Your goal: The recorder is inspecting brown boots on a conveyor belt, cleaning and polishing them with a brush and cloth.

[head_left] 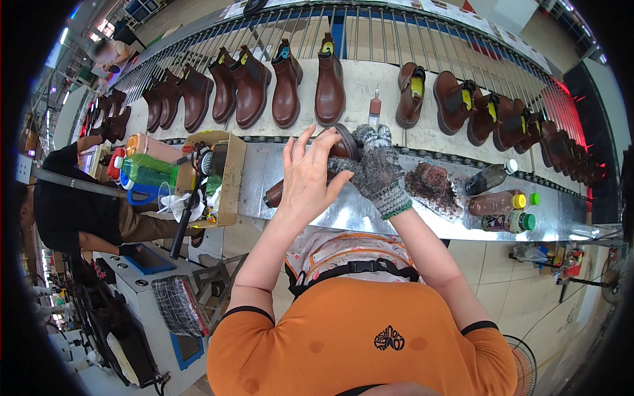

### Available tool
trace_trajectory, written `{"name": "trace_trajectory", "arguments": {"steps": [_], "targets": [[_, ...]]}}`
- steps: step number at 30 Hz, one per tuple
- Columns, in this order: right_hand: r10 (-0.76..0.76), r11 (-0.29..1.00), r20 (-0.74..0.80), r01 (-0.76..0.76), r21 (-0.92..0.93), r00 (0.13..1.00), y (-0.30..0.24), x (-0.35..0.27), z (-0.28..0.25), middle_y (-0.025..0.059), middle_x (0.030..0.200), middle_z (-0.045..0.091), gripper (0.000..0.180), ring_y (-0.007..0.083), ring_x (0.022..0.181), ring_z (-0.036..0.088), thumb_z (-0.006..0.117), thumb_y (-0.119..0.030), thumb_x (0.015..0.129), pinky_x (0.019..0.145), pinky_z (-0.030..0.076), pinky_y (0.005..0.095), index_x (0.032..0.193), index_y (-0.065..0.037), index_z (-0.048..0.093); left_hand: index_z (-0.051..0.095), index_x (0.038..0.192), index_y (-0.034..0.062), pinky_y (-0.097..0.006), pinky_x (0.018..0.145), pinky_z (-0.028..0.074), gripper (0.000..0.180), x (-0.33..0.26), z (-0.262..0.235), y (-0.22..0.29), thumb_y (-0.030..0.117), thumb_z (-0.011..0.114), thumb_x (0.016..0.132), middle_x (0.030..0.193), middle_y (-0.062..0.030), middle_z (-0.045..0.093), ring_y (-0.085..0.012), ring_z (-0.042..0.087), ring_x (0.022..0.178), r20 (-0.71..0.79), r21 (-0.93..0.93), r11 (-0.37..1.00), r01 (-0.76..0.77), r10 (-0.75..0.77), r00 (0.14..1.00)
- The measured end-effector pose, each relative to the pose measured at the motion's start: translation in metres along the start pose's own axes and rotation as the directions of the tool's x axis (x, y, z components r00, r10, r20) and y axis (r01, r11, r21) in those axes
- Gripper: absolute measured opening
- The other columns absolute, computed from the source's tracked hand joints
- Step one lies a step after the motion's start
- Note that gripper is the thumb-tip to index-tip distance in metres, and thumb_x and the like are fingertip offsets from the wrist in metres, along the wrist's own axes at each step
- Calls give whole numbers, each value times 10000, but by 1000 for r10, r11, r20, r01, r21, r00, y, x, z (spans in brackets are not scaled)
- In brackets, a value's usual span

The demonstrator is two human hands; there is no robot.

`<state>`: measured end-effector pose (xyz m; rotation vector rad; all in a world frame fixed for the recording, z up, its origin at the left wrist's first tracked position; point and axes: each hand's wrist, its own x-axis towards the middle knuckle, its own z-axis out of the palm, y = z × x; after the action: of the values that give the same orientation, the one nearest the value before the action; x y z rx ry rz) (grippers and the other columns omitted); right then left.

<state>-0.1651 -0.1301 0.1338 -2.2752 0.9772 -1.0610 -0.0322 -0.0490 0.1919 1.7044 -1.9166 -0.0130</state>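
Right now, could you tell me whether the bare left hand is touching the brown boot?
Touching. The head view shows the left hand laid flat over the brown boot, fingers on its upper, while the gloved right hand holds the other side.

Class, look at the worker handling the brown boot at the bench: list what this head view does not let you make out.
- Boot: mostly hidden behind the left hand and gloved right hand.
- Right-hand fingers: glove covers them; grip unclear.
- Cardboard box contents: too small and cluttered.
- Far boots at the left rim: bent and blurred by the fisheye.

Cardboard box [231,178] left, bottles [502,204] right, bare shelf [264,175] between.
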Motion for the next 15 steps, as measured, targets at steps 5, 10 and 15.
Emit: {"name": "trace_trajectory", "arguments": {"steps": [5,10,15], "targets": [[-50,998,-37,49,-50,998,4,-3,4,160,924,561,473,362,854,524,705,-398,699,751,436,449,973,-41,557,442,1239,107,-512,1031,208,616,2,-1,0,190,725,698,1256,-84,515,-317,373,1245,16,30,999,-24,23,1000],[29,999,-14,-29,-30,999,4,-3,2,159,922,556,456,370,868,525,688,-373,726,811,421,444,1004,-38,553,475,1217,122,-508,1022,220,576,6,0,4,177,719,699,1233,-68,533,-296,407,1213,10,70,995,-66,66,998],[35,995,190,-17,-94,981,10,-4,1,154,1013,562,407,335,944,532,604,-348,805,906,389,430,1070,-44,548,563,1157,145,-512,1033,221,534,0,15,15,234,742,661,1224,-63,528,-304,393,1229,-85,96,969,-226,234,968]]}}
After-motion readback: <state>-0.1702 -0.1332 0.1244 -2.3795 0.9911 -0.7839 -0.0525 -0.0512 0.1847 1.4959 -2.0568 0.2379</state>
